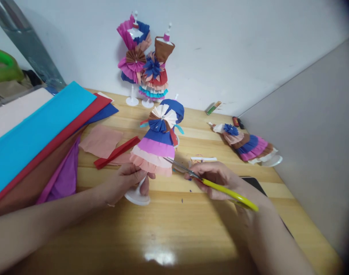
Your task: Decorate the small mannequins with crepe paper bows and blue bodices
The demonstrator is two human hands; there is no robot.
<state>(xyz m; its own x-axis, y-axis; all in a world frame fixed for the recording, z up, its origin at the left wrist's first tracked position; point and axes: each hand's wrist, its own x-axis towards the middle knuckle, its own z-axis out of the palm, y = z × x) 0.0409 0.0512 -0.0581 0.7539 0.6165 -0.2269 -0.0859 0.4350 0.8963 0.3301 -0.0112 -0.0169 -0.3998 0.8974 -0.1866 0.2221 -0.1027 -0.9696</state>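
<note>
Fingers of the left hand (123,183) pinch the stem of the white stand (137,198) just under the ruffled dress (157,147); those of the right hand (220,177) close round the scissors (211,185), beside the dress. Whether the tips touch its pale lower tiers, I cannot tell. 2 dressed stands (164,49) rise behind the dress. Tidying a ruffle seems in hand; next probably calls for light tip contact, stem steady.

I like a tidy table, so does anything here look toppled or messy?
Yes: the rightmost dress form lies on its side, whereas the pair by the wall stand upright. Tiny dark scraps litter the table near the scissors.
</note>
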